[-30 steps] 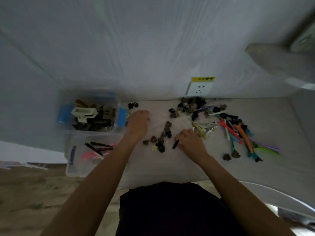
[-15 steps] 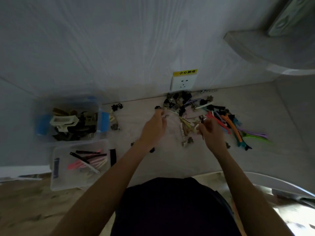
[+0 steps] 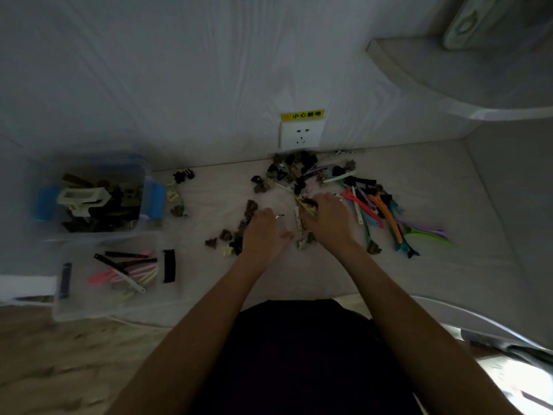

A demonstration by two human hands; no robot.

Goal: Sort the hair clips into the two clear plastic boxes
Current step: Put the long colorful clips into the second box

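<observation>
Two clear plastic boxes stand at the left. The far box has blue latches and holds claw clips. The near box holds long flat clips, pink, cream and black. Loose hair clips lie on the pale surface: dark claw clips by the wall and long coloured clips to the right. My left hand has curled fingers and pinches a small silver clip. My right hand, close beside it, pinches a dark clip at the edge of the pile.
A white wall socket with a yellow label sits above the pile. Small brown claw clips lie left of my left hand; a few more lie near the far box. A curved shelf juts out at upper right.
Both hands have come together at the middle of the pile. My left hand drew back toward me and my right hand shifted left onto the dark clip.
</observation>
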